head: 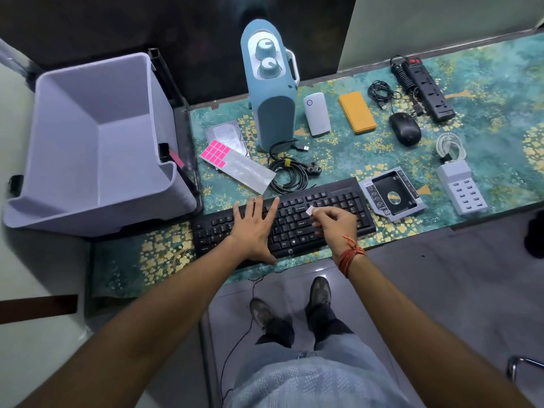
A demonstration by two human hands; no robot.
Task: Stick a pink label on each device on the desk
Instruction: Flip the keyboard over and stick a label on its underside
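Progress looks slight: I see no pink label on any device yet. My right hand (329, 220) pinches one small label (309, 210), pale side up, over the keyboard (294, 231); my left hand (254, 228) lies flat on its keys. Sheet (216, 153) at ten o'clock on the surface (485, 113) holds about eleven labels. One mouse (404, 128), one power strip (424, 89) wait at two o'clock.

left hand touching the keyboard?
Touching. The head view shows the left hand lying flat with fingers spread on the black keyboard's left half, no gap visible under the palm.
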